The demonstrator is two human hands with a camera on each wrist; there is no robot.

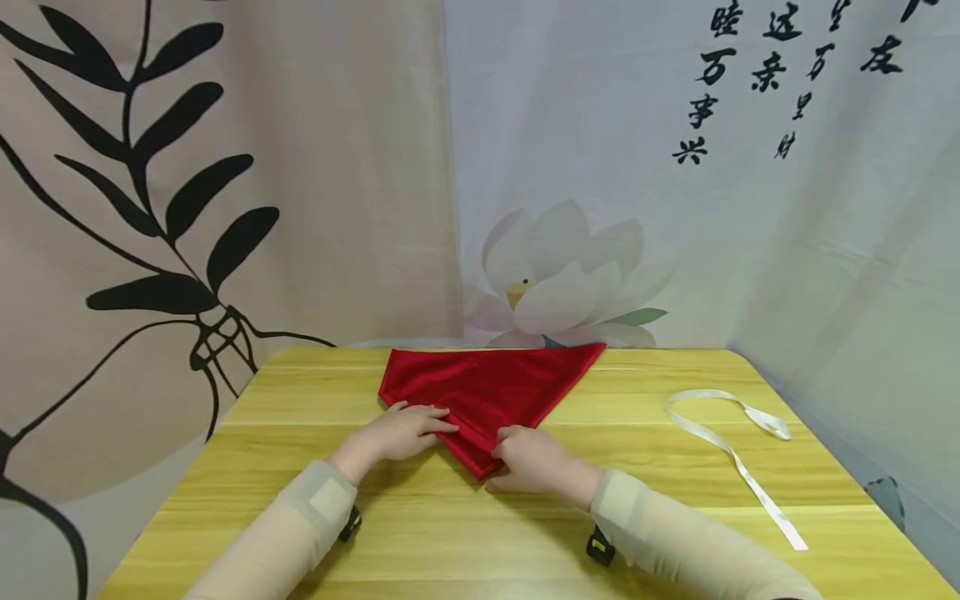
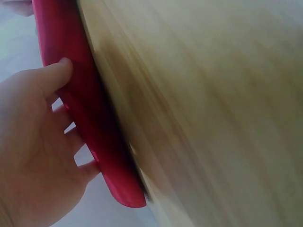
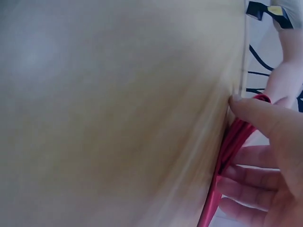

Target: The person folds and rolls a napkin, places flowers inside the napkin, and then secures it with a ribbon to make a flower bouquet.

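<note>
red cloth (image 1: 480, 383)'s laid on the table (image 1: 645, 475), probably light, floppy, kinda slippery, best held by its edges, pressed by a straight-fingered left hand (image 1: 401, 432), gripped near the front corner by the right hand (image 1: 534, 460)

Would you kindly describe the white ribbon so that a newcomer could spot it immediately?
Start at the yellow wood-grain table, where a red cloth lies near the middle. On the table's right side is the white ribbon, its far end curving back. It is a long, narrow strip, whereas the cloth is broad and red.
</note>
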